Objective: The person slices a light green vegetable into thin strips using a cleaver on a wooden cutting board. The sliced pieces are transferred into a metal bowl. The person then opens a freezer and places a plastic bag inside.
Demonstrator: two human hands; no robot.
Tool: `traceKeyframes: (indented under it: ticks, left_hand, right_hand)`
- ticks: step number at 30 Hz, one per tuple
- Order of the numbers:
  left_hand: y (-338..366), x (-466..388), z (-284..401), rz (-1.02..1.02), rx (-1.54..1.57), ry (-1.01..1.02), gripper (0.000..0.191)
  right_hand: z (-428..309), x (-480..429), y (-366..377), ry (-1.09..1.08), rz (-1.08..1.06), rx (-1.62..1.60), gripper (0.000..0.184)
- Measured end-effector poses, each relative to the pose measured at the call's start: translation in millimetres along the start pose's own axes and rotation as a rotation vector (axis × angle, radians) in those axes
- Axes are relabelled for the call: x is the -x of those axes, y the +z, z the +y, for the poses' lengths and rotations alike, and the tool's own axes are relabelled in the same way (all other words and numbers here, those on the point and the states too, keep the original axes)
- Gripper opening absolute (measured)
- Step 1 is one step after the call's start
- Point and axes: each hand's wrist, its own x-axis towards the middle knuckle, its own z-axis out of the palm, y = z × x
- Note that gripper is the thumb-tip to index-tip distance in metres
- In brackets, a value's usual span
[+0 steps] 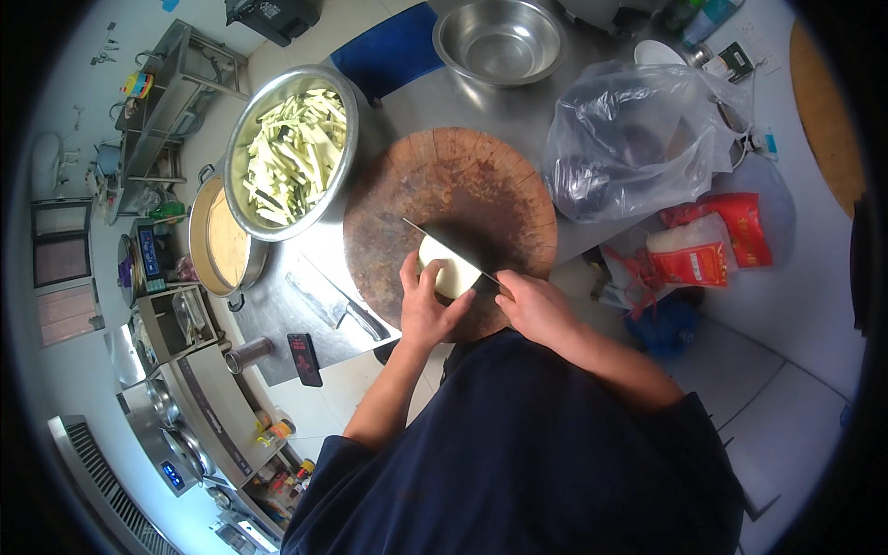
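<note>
On a round wooden chopping block (444, 166) lies a pale, cut piece of vegetable (454, 277), its kind not clear. My left hand (427, 305) grips it, fingers over its left side and thumb at the lower edge. In my right hand (531, 302) is the handle of a knife; the thin blade (444, 243) shows edge-on along the far side of the piece. Whether the blade touches the piece or has entered it is hard to see. Left of the block, a large steel bowl (232, 149) holds many pale green vegetable strips (298, 156).
A second knife (364, 320) lies on the steel table (277, 309) near a phone (304, 359) and a cylindrical jar (248, 355). A two-handled pot (222, 232) stands left. Beyond the block are a steel basin (499, 41) and a clear plastic bag (624, 146); red packets (697, 260) sit right.
</note>
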Motion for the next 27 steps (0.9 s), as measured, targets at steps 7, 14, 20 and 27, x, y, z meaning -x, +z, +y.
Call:
traceKeyframes:
  ticks: [7, 14, 20, 27]
  left_hand:
    - [-6.9, -10.9, 15.1, -0.026, -0.069, -0.099, 0.068]
    - [-17.7, -20.6, 25.6, -0.113, -0.099, -0.063, 0.068]
    - [-13.7, -19.6, 20.8, -0.114, -0.138, -0.062, 0.070]
    - [-10.4, -17.2, 12.4, -0.120, -0.147, -0.021, 0.071]
  right_hand:
    - [-17.6, 14.2, -16.8, -0.003, 0.036, 0.027, 0.028]
    - [-44.2, 48.4, -34.1, -0.027, 0.031, 0.126, 0.030]
    - [-42.0, 55.7, -32.0, 0.012, -0.003, 0.117, 0.025]
    - [-39.4, 47.9, -33.0, 0.035, -0.096, 0.111, 0.014]
